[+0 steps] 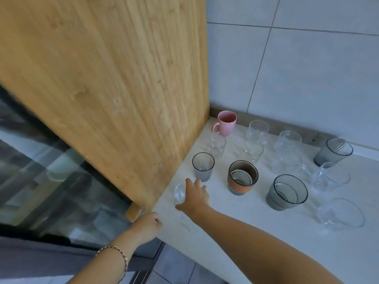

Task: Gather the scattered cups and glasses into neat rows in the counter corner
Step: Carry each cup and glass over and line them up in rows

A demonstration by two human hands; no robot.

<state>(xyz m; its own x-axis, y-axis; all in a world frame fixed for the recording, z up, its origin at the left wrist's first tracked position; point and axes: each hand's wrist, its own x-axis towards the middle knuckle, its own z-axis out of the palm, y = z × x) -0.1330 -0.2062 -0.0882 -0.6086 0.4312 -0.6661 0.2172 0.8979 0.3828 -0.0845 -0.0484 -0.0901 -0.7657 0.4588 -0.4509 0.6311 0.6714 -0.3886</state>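
My right hand (195, 198) reaches over a small clear glass (180, 194) near the counter's left edge, with fingers across its top and thumb below it. Just behind stands a grey ribbed glass (203, 166). A pink mug (226, 123) sits in the back corner. Clear glasses (257, 130) (215, 145) (252, 150) stand behind a terracotta cup (242, 179). A grey cup (287, 193) and a grey tumbler (334, 153) lie further right. My left hand (147, 224) rests at the counter's front left corner, fingers loosely curled, holding nothing.
The pale counter (246, 238) is bounded by a tall wooden panel (123, 78) on the left and a tiled wall (307, 68) behind. More clear glassware (287, 140) (330, 177) and a wide clear glass (340, 214) stand on the right.
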